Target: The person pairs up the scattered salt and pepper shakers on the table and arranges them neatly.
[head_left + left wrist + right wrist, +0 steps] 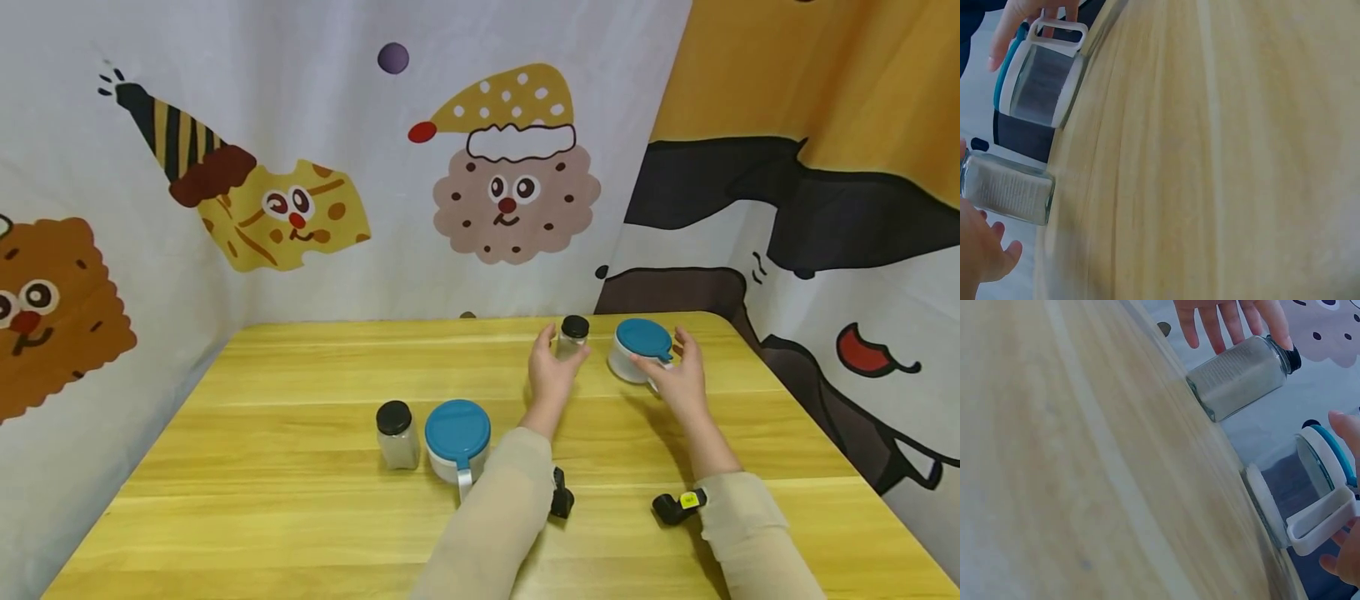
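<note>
At the back of the table stands a small clear glass jar point(573, 337) with a black lid. My left hand point(552, 372) is beside it, fingers loosely spread; in the right wrist view the left thumb point(1275, 325) lies by the neck, and I cannot tell whether it touches. To the right is a clear container with a blue lid point(643, 337) and a white handle point(1321, 522). Around its handle side my right hand point(678, 379) is spread, thumb in front and fingers behind. Both hands look relaxed, not curled round anything.
Nearer the front left, a second black-lidded jar point(397, 437) stands next to another blue-lidded container point(457, 433), whose handle points towards me. My left forearm passes close to that container. Printed cloth point(337, 292) hangs behind the wooden table point(262, 517).
</note>
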Demonstrator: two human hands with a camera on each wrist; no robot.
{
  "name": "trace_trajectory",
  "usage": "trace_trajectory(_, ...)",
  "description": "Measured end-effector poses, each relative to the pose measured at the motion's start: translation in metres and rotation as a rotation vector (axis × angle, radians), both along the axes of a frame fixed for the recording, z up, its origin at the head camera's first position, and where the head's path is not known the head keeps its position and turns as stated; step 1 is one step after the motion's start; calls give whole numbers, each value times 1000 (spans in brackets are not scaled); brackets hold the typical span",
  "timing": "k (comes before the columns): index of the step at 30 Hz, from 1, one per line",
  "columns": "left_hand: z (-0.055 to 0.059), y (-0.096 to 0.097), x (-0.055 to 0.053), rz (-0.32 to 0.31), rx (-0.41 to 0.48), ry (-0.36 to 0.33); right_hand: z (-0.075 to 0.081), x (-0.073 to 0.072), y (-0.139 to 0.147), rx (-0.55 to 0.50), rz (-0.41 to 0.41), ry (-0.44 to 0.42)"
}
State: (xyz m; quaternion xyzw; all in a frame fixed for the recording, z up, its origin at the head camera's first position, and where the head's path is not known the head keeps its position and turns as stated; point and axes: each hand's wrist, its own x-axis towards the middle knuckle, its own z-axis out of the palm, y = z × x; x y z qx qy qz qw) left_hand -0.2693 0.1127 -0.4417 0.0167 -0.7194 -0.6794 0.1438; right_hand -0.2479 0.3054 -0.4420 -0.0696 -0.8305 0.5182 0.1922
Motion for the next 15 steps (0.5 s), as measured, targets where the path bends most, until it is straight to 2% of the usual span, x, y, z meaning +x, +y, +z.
trace_trajectory(9,-5,-1,-4,-42,-55,-57,-3,-5,2,-23,57,-9)
trace_trajectory(15,-2,-2,-4,-94,-53,-108,-8,-7,4,-12,73,-8)
